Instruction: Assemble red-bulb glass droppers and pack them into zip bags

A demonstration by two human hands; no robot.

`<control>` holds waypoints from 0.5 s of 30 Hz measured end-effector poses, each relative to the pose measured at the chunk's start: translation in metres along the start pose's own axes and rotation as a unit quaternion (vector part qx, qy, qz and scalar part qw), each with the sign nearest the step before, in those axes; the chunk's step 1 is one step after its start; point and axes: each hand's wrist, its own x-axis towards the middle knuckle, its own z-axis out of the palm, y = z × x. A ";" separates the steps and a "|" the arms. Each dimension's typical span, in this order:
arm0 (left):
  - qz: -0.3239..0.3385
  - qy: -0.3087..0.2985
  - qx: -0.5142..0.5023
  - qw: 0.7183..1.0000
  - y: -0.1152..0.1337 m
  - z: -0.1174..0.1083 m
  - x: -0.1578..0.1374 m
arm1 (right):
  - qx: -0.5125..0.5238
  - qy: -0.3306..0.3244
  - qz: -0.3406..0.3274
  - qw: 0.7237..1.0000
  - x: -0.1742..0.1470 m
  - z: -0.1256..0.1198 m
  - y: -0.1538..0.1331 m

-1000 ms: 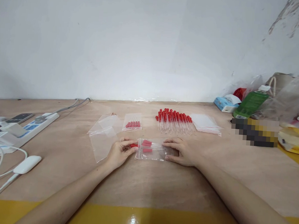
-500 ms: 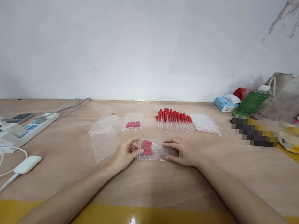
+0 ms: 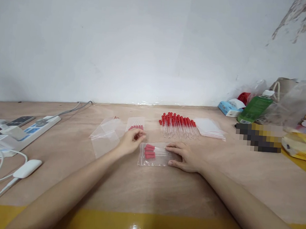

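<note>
A clear zip bag [image 3: 162, 160] lies flat on the table, holding several droppers [image 3: 150, 152] with red rubber bulbs toward its left, zip end. My right hand [image 3: 185, 157] rests on the bag's right end, fingers stretched and thumb apart. Just above the bag's upper left corner, my left hand [image 3: 131, 141] hovers with its fingers curled toward the thumb and nothing visible in them. It partly covers another filled bag [image 3: 137, 121] behind it. Empty clear bags [image 3: 102, 142] lie to the left. Farther back is a pile of loose red-bulbed droppers [image 3: 178, 123].
A stack of clear bags [image 3: 211, 128] lies right of the pile. At the right stand a tissue box [image 3: 229, 108], a green bottle [image 3: 255, 107] and plastic bags [image 3: 300, 104]. A power strip [image 3: 31, 134] with white cables [image 3: 1, 163] is at the left. A wall rises behind.
My left hand has let go of the bag's zip end and moved up and slightly left, covering part of the other filled bag. My right hand stays on the bag.
</note>
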 end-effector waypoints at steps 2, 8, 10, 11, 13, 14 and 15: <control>-0.017 -0.047 0.052 0.997 0.009 0.015 0.027 | -0.007 -0.004 0.003 1.000 0.000 -0.002 -0.002; -0.079 0.013 0.108 0.991 0.031 0.073 0.095 | -0.010 -0.008 0.005 1.000 0.000 -0.002 -0.003; -0.099 0.014 0.118 0.988 0.031 0.082 0.106 | -0.008 -0.005 0.003 1.000 0.001 -0.002 -0.003; -0.106 0.007 0.120 0.987 0.030 0.084 0.110 | -0.006 -0.003 0.000 1.000 0.001 -0.001 -0.003; -0.121 -0.014 0.119 0.985 0.026 0.086 0.114 | -0.005 0.001 -0.005 1.000 0.001 -0.001 -0.002; -0.129 -0.027 0.116 0.984 0.023 0.085 0.114 | -0.006 0.002 -0.006 1.000 0.001 -0.001 -0.002; -0.140 -0.039 0.112 0.983 0.021 0.084 0.114 | -0.006 0.004 -0.007 1.000 0.001 -0.001 -0.002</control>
